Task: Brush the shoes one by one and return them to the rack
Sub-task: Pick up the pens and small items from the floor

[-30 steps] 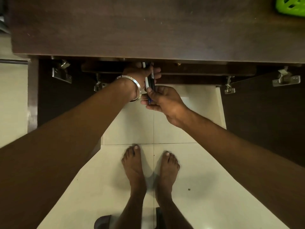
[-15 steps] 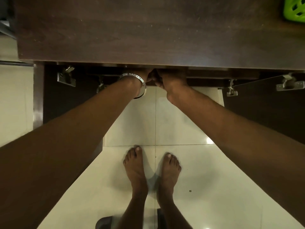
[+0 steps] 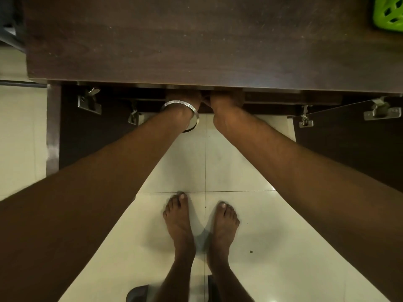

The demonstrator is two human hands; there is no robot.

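Both my arms reach forward into the dark wooden shoe rack (image 3: 196, 40), under its top board. Only the back of my left hand (image 3: 183, 97), with a metal bangle (image 3: 182, 105) at the wrist, and the back of my right hand (image 3: 226, 98) show below the board's edge. The two hands are close together. Their fingers are hidden inside the rack, so I cannot tell what they hold. No shoe or brush is visible inside.
The rack's two doors stand open, the left door (image 3: 93, 136) and the right door (image 3: 349, 147), with metal hinges. A green basket (image 3: 389, 12) sits on the top at the far right. My bare feet (image 3: 178, 223) stand on pale tiles; a dark slipper (image 3: 137, 294) lies behind them.
A second ago both hands held a dark, white-edged shoe just outside the rack. They have since pushed forward under the top board, and the shoe is out of sight.
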